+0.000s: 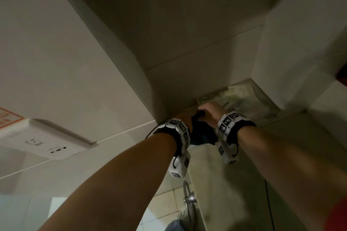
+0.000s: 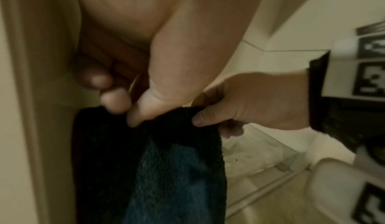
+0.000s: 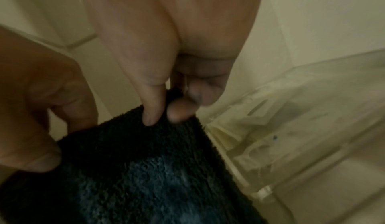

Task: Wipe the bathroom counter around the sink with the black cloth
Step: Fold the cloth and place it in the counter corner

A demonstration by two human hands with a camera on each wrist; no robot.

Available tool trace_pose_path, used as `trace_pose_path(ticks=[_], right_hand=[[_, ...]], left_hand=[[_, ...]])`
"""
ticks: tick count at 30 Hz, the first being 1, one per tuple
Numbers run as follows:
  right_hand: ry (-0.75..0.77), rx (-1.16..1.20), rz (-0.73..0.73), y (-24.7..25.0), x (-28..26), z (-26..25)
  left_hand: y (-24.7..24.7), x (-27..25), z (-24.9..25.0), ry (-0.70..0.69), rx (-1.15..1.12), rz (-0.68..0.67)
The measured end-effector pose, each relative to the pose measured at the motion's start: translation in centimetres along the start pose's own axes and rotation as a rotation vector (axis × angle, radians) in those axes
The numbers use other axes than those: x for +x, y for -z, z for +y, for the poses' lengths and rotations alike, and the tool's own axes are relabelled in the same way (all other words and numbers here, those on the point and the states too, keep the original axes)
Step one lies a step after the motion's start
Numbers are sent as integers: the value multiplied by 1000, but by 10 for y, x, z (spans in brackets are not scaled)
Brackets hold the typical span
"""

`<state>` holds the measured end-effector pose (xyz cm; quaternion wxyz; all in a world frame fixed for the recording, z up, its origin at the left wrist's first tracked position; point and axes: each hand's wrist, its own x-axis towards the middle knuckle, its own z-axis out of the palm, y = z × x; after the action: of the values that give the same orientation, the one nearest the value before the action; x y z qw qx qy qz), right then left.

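The black cloth [image 1: 202, 131] hangs down between my two hands, close to a pale wall corner. My left hand [image 1: 187, 116] pinches its top edge between thumb and fingertips, as the left wrist view shows for the left hand [image 2: 127, 110] on the cloth [image 2: 166, 170]. My right hand [image 1: 210, 110] pinches the same edge just to the right. In the right wrist view, the right hand [image 3: 164, 114] has thumb and fingertip closed on the cloth [image 3: 145, 170], with the left hand [image 3: 41, 112] beside it. The right hand [image 2: 239, 105] also shows in the left wrist view. No counter or sink is visible.
A translucent, plastic-lined container [image 1: 242, 95] sits just beyond the hands, also seen as the container [image 3: 291, 112]. A white wall fitting with a socket [image 1: 47, 142] is at the left. A metal valve handle [image 1: 189, 199] lies below the wrists. Walls close in on both sides.
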<state>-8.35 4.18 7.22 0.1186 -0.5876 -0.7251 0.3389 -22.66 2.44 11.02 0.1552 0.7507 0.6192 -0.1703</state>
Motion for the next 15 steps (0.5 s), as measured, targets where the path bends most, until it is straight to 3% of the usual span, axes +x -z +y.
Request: trace_pose_path(ticks=[8,12,15], right_hand=[[-101,118,-22,-12,9,6],[-158,301,-1,-18,15,4],[-174,327,19,-26,21,8]], left_hand=[[-2,10,-5,98,-18,-5],[1,16,-2,86,-64,79],[-4,21,-3,48,30,34]])
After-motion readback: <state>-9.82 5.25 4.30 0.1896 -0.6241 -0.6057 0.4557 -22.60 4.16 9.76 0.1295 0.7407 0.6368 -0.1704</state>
